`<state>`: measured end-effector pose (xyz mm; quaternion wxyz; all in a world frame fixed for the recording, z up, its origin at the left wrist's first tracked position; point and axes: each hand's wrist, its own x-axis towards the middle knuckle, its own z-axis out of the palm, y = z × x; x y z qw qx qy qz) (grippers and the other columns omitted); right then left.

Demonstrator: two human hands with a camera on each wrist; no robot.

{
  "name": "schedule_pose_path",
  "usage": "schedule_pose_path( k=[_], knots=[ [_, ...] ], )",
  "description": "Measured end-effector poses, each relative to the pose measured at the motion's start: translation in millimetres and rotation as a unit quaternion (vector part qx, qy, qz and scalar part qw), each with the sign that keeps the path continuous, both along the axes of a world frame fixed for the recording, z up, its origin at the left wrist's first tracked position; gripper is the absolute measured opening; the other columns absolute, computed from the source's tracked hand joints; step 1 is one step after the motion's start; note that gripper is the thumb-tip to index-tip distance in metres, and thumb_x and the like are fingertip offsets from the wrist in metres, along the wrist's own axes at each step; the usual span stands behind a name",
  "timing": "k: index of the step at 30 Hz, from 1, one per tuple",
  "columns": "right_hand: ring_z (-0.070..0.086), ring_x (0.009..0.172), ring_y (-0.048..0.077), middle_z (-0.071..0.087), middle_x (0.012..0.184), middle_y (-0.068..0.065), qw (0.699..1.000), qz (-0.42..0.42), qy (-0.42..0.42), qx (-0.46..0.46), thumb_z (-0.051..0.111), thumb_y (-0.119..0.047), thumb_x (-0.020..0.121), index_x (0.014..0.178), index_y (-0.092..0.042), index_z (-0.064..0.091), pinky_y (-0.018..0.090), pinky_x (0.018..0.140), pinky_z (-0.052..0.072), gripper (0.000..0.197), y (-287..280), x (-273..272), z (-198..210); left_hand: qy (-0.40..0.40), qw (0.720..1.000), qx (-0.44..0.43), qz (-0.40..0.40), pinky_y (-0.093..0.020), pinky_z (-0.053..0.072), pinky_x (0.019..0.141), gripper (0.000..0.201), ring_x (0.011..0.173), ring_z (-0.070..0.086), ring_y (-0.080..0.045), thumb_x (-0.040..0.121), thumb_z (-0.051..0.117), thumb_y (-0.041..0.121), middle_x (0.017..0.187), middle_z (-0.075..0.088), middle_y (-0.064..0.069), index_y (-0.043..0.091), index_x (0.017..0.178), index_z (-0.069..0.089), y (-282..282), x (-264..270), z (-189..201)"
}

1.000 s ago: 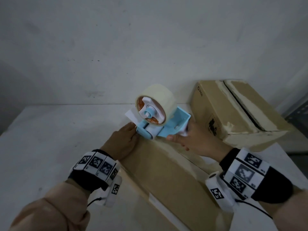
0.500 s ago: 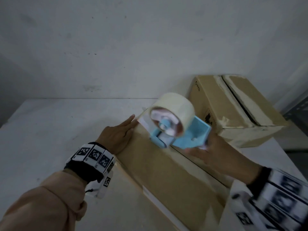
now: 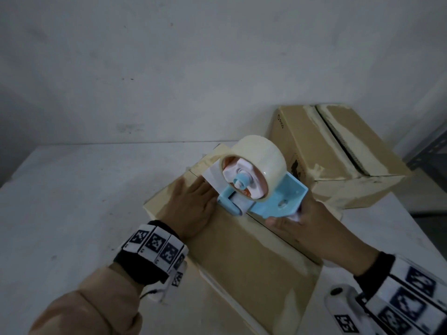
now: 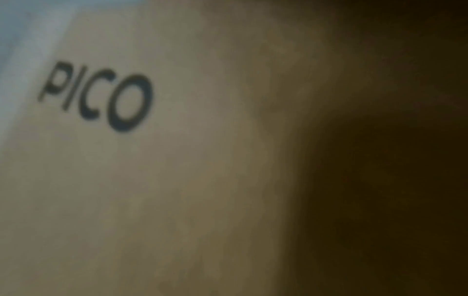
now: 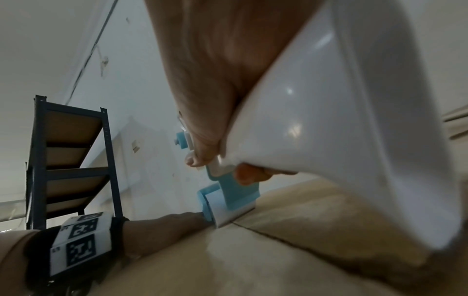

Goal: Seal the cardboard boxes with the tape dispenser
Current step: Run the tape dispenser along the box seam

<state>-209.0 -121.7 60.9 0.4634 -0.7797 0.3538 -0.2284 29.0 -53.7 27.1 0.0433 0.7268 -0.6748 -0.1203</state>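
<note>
A long cardboard box (image 3: 242,257) lies on the white table in front of me, its centre seam running along the top. My left hand (image 3: 191,204) presses flat on its far end, fingers straight. My right hand (image 3: 302,221) grips the white handle of a blue tape dispenser (image 3: 263,197) that carries a roll of clear tape (image 3: 258,155). The dispenser's roller (image 5: 222,212) sits on the box seam just beside the left hand. The left wrist view shows only the box side (image 4: 177,160) with printed letters.
A second cardboard box (image 3: 338,153) stands at the back right against the wall, its top flaps slightly apart. The white table (image 3: 72,201) extends to the left. A dark metal shelf rack (image 5: 68,160) stands off to one side.
The dispenser had swung up and right off the box, and is now back down with its roller on the seam. My left hand has slid further onto the box top.
</note>
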Motion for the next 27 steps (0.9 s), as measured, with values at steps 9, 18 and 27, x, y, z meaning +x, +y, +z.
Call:
schedule_pose_path(
  k=[9, 18, 27],
  knots=[
    [0.062, 0.091, -0.002, 0.065, 0.103, -0.013, 0.999, 0.010, 0.015, -0.051, 0.069, -0.055, 0.070, 0.124, -0.016, 0.045, 0.030, 0.079, 0.054, 0.070, -28, 57, -4, -0.044, 0.998, -0.001, 0.038, -0.040, -0.002, 0.116, 0.090, 0.144, 0.004, -0.006, 0.065, -0.017, 0.052, 0.157, 0.006, 0.012, 0.033, 0.146, 0.015, -31, 52, -1],
    [0.058, 0.079, -0.014, 0.064, 0.085, -0.020, 0.997, 0.024, 0.057, -0.045, 0.070, -0.033, 0.079, 0.106, -0.022, 0.057, 0.003, 0.064, 0.043, 0.032, -30, 38, 2, -0.044, 0.997, -0.001, 0.069, -0.037, 0.001, 0.116, 0.053, 0.144, 0.007, -0.007, 0.095, 0.007, 0.038, 0.156, 0.009, 0.012, 0.030, 0.145, 0.022, -40, 63, -1],
    [0.059, 0.066, -0.009, 0.062, 0.073, -0.030, 1.000, -0.020, -0.004, 0.006, 0.073, -0.030, 0.069, 0.097, -0.024, 0.052, 0.006, 0.050, 0.041, 0.036, -12, -54, -4, -0.083, 0.991, 0.034, 0.099, -0.047, 0.004, 0.116, 0.049, 0.145, 0.004, -0.012, 0.100, 0.016, 0.028, 0.158, 0.002, 0.009, 0.029, 0.148, 0.007, -44, 47, 4]
  ],
)
